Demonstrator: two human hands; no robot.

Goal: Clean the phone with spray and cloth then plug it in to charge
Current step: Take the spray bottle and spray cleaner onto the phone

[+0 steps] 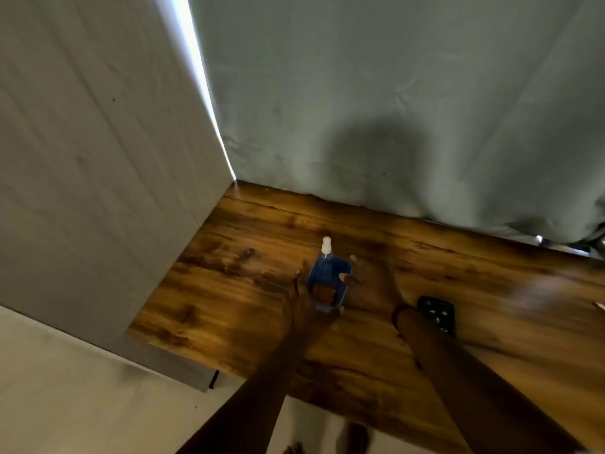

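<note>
Wood top (229,290): carrying everything, butting against a grey wall at the back.
Bottle (328,276): standing upright between both hands, blue, white nozzle pointing up.
Left hand (306,303): curling round the bottle's left side and base, touching it.
Right hand (370,285): lying open and blurred just right of the bottle; contact hard to tell.
Phone (437,314): lying dark and flat beside the right wrist.
</note>
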